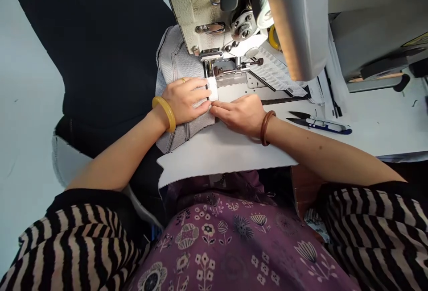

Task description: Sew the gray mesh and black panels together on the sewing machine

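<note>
Under the head of a sewing machine (187,10) lies a grey fabric piece (170,63) with dark seam lines, joined to a large black cloth (110,45). My left hand (189,99) rests flat on the grey fabric, fingers stretched toward a white strip (212,89) at its edge. Close by the presser foot (210,68), that strip runs along the fabric. My right hand (242,112) has its thumb and fingers pressed together at the strip's near end, pinching the fabric edge there. The needle tip is too small to make out.
Thread snips (321,123) with dark blades lie on the white table (364,126) to the right. Behind them are white mesh strips (277,68) with black edging and a yellow tape roll (274,37). A grey cover (301,23) hangs over the machine's right side.
</note>
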Demonstrator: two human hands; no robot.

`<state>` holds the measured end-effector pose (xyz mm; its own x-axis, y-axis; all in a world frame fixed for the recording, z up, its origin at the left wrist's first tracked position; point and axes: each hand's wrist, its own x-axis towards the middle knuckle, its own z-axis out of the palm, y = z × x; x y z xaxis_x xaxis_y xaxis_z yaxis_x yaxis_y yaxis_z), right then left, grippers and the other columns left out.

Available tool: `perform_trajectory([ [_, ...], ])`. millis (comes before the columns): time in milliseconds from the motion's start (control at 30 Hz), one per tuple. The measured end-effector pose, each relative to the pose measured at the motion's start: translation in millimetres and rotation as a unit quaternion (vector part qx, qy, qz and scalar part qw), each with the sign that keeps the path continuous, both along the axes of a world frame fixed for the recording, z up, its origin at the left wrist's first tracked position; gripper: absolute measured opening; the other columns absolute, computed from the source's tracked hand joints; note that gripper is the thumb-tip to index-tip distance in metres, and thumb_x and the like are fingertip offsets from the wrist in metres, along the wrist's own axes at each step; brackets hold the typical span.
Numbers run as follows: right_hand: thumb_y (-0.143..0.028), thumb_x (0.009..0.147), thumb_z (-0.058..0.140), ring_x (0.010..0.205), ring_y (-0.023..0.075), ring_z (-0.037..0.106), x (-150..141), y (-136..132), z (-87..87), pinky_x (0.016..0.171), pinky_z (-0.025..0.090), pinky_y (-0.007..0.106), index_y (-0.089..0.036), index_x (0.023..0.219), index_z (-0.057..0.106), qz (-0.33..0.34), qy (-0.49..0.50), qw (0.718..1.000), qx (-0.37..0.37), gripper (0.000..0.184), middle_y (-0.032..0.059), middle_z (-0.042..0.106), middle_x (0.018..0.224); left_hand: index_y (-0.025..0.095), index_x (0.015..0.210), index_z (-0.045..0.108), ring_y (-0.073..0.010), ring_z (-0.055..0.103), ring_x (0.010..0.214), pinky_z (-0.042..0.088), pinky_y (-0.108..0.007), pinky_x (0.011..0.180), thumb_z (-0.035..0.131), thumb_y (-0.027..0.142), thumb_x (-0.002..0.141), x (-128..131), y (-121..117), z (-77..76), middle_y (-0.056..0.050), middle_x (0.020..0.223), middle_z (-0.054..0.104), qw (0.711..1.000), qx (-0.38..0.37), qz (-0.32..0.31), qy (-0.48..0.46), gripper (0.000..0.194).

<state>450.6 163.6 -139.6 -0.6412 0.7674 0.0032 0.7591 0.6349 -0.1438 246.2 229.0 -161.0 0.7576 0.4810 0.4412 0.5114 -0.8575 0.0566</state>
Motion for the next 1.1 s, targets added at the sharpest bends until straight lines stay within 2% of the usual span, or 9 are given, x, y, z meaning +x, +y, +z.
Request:
perform_trajectory([
  [100, -0.017, 0.100, 0.028, 0.064, 0.0123, 0.051, -1, 5, 1.5, 0.056, 0.013, 0.031, -0.017, 0.115, 0.069, -0.008, -0.009, 1.000, -0.010, 0.043, 0.0072, 0.072, 0.111, 0.024, 0.096, 0.075, -0.0200, 0.070, 0.094, 0.059, -0.039, 0.081, 0.055, 0.035, 0.090, 1, 5, 1.5, -0.003, 0.111, 0.074, 0.999, -0.036, 0.021, 0.016, 0.024],
  [233, -0.018, 0.100, 0.027, 0.070, 0.0145, 0.055, -2, 7, 6.2, 0.056, 0.015, 0.032, -0.018, 0.120, 0.067, -0.011, -0.033, 0.999, -0.019, 0.046, 0.0080, 0.071, 0.117, 0.023, 0.095, 0.076, -0.0198, 0.070, 0.089, 0.058, -0.037, 0.079, 0.055, 0.035, 0.089, 1, 7, 3.5, -0.003, 0.110, 0.074, 0.999, -0.029, 0.026, 0.007, 0.024],
  [433, -0.020, 0.102, 0.019, 0.083, 0.0201, 0.063, 0, 16, 11.0, 0.053, 0.018, 0.033, -0.022, 0.133, 0.061, -0.037, -0.085, 0.996, -0.019, 0.052, 0.0044, 0.061, 0.140, 0.023, 0.096, 0.073, -0.0197, 0.067, 0.092, 0.054, -0.037, 0.082, 0.054, 0.041, 0.090, 4, 24, 2.7, -0.003, 0.107, 0.072, 0.993, -0.084, 0.067, 0.042, 0.027],
  [567, -0.020, 0.103, 0.014, 0.085, 0.0205, 0.064, 0, 16, 11.8, 0.053, 0.021, 0.034, -0.021, 0.134, 0.058, -0.039, -0.097, 0.994, -0.003, 0.054, 0.0035, 0.053, 0.149, 0.025, 0.091, 0.071, -0.0185, 0.065, 0.089, 0.053, -0.036, 0.076, 0.052, 0.043, 0.092, 8, 30, 7.3, -0.001, 0.101, 0.073, 0.995, -0.025, 0.050, 0.079, 0.027],
  [667, -0.016, 0.101, 0.016, 0.079, 0.0185, 0.062, -3, 9, 10.9, 0.054, 0.022, 0.033, -0.016, 0.129, 0.061, 0.016, -0.099, 0.995, -0.011, 0.053, 0.0104, 0.052, 0.149, 0.026, 0.082, 0.069, -0.0210, 0.065, 0.089, 0.052, -0.038, 0.072, 0.050, 0.036, 0.093, 10, 26, 10.7, 0.001, 0.099, 0.075, 0.993, 0.034, 0.039, 0.106, 0.025],
  [767, -0.007, 0.097, 0.018, 0.069, 0.0156, 0.057, -6, 2, 7.6, 0.055, 0.023, 0.031, -0.012, 0.125, 0.063, 0.068, -0.081, 0.994, -0.002, 0.054, 0.0165, 0.059, 0.139, 0.025, 0.087, 0.070, -0.0218, 0.065, 0.083, 0.049, -0.038, 0.067, 0.047, 0.031, 0.095, 10, 19, 11.2, 0.001, 0.095, 0.076, 0.990, 0.055, 0.024, 0.125, 0.025],
  [900, -0.007, 0.097, 0.021, 0.064, 0.0135, 0.052, -8, -1, 3.6, 0.056, 0.024, 0.030, -0.009, 0.124, 0.063, 0.062, -0.058, 0.996, 0.000, 0.050, 0.0184, 0.064, 0.130, 0.024, 0.097, 0.072, -0.0205, 0.068, 0.082, 0.052, -0.035, 0.065, 0.043, 0.027, 0.099, 9, 15, 10.6, 0.002, 0.095, 0.077, 0.989, 0.073, 0.008, 0.126, 0.030],
  [1000, -0.006, 0.096, 0.020, 0.066, 0.0153, 0.054, -9, 0, 4.1, 0.056, 0.024, 0.030, -0.009, 0.121, 0.064, 0.060, -0.062, 0.996, -0.007, 0.050, 0.0182, 0.064, 0.129, 0.023, 0.095, 0.072, -0.0173, 0.070, 0.080, 0.055, -0.032, 0.068, 0.043, 0.022, 0.097, 8, 16, 11.5, 0.001, 0.095, 0.077, 0.991, 0.085, -0.013, 0.106, 0.029],
  [1100, -0.005, 0.096, 0.018, 0.069, 0.0180, 0.056, -9, 0, 6.0, 0.055, 0.025, 0.031, -0.009, 0.122, 0.063, 0.059, -0.072, 0.995, -0.015, 0.053, 0.0183, 0.061, 0.134, 0.021, 0.089, 0.073, -0.0179, 0.071, 0.078, 0.056, -0.031, 0.067, 0.045, 0.020, 0.096, 8, 17, 14.8, 0.001, 0.091, 0.077, 0.990, 0.097, -0.042, 0.089, 0.029],
])
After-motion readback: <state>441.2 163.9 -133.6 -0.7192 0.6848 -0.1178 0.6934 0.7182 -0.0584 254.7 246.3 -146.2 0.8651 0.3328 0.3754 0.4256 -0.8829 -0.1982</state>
